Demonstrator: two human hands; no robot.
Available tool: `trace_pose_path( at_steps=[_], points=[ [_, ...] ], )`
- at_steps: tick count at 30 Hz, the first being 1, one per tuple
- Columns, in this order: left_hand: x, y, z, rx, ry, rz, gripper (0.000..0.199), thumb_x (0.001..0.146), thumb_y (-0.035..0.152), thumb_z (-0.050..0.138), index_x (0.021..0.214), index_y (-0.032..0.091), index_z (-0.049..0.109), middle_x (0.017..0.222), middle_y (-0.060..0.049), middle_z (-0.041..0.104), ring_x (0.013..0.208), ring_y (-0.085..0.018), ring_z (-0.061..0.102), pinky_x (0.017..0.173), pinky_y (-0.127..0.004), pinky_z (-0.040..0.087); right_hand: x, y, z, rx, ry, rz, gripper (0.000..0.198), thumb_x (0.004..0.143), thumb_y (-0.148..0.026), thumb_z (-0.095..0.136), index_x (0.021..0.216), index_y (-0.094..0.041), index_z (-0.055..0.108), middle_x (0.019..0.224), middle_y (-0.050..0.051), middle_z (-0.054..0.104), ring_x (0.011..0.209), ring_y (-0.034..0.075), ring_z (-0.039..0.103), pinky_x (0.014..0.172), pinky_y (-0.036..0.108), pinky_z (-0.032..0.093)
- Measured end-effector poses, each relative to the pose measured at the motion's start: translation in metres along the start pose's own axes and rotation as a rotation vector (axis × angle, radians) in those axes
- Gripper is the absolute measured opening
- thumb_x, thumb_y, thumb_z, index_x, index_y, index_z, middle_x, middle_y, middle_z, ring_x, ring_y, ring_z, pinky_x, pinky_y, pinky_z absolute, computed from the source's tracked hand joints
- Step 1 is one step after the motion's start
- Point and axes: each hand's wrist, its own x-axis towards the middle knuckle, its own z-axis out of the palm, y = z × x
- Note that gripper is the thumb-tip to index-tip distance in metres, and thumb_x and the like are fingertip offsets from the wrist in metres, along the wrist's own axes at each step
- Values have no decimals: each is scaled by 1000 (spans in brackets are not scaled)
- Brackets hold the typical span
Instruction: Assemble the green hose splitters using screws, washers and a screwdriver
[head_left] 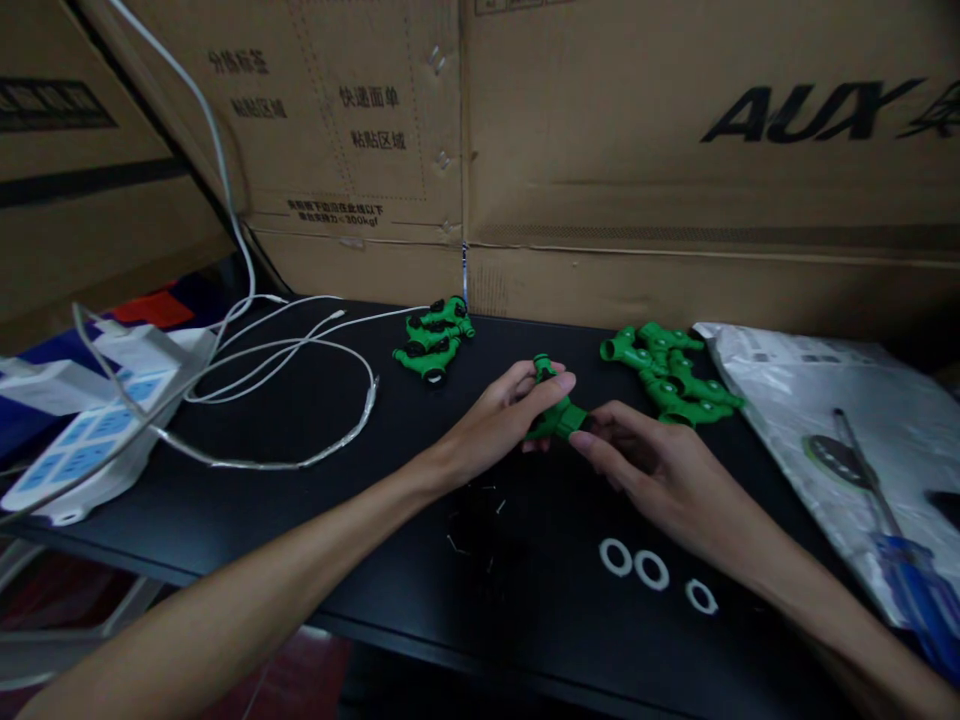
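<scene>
The left hand (491,425), fingers clamped around a green fitting (566,419), and right hand (664,460), fingertips pinching its wide end, face cardboard (600,200) lettered "AUX" and "快递面单".

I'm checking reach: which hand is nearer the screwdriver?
Right. The right hand is left of the screwdriver, at the green fitting; the left hand grips that fitting, farther left.

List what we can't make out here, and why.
Head view:
Green plastic fitting: partly covered by the left hand.
Anything pinched at its right end: hidden by the right hand.
Shiny black pieces: too dark against the black tabletop to count.
Blue-handled screwdriver: handle cut off by right edge.
White plastic bag: print too blurred.
</scene>
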Motion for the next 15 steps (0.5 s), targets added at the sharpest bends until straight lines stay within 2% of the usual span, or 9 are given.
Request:
trace_pose_path(
  at_steps=[4, 7, 10, 12, 15],
  points=[
    [-1, 0, 0, 22, 2, 21, 43, 96, 49, 58, 126, 18, 57, 84, 1, 58, 63, -9, 53, 56, -22, 40, 0, -5, -1, 53, -30, 23, 41, 99, -56, 51, 80, -20, 56, 64, -3, 53, 57, 11, 49, 52, 24, 37],
    [-3, -1, 0, 44, 0, 56, 48, 95, 50, 59, 131, 18, 55, 90, -1, 60, 64, -9, 54, 55, -22, 39, 1, -10, -1, 234, -84, 135, 48, 98, -62, 49, 75, -19, 54, 63, -2, 52, 54, 10, 47, 50, 23, 38],
    [-2, -2, -1, 53, -16, 74, 50, 95, 49, 59, 135, 19, 52, 91, -1, 61, 64, -9, 54, 54, -22, 39, 1, -11, 0, 371, -123, 269, 54, 95, -69, 47, 79, -18, 58, 60, -2, 52, 50, 10, 47, 47, 24, 38],
    [-1, -1, -1, 39, -16, 66, 49, 95, 48, 59, 133, 18, 53, 87, 0, 60, 63, -9, 54, 54, -22, 39, 0, -8, -3, 314, -139, 285, 60, 95, -72, 42, 79, -17, 62, 58, -1, 54, 50, 11, 48, 47, 24, 39],
    [3, -2, -3, -7, 31, 35, 42, 94, 51, 59, 121, 19, 58, 77, 3, 57, 60, -10, 54, 55, -22, 40, -4, -1, -14, 31, -265, 155, 55, 97, -65, 46, 79, -18, 68, 61, -1, 58, 53, 11, 50, 50, 23, 37]
  ],
)
